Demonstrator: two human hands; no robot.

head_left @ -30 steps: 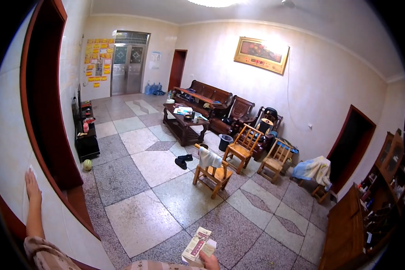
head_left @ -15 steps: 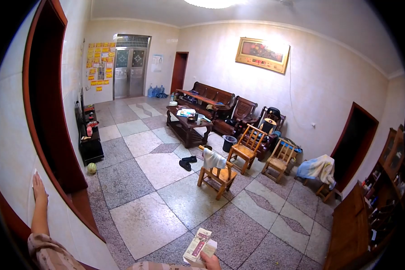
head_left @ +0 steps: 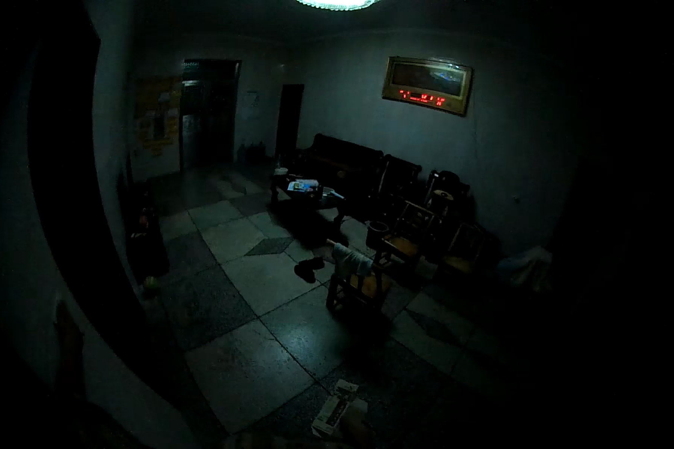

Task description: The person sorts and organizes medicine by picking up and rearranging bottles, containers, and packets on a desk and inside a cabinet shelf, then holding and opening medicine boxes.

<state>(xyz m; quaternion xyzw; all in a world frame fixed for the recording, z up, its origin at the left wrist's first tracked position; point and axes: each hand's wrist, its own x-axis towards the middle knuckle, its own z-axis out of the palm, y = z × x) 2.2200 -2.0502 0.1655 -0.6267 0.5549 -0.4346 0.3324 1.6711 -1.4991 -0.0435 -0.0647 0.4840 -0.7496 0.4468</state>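
The room is very dark. At the lower left, my left hand (head_left: 68,326) is a dim shape against the pale wall (head_left: 34,277); its fingers are lost in shadow. At the bottom, right of centre, my right hand (head_left: 354,428) holds a small printed carton (head_left: 335,408), light with dark print. The fingers on the carton are barely visible.
A chair with a cloth (head_left: 352,260) stands ahead, beside dark shoes (head_left: 308,269). Beyond are a low table (head_left: 305,196), a bin (head_left: 377,230), wooden chairs (head_left: 403,245) and a dark bench (head_left: 341,156). A framed picture with red digits (head_left: 427,84) hangs on the wall.
The room has gone from brightly lit to dark, and the ceiling lamp has dimmed. My hands stay in nearly the same places; the view has shifted slightly.
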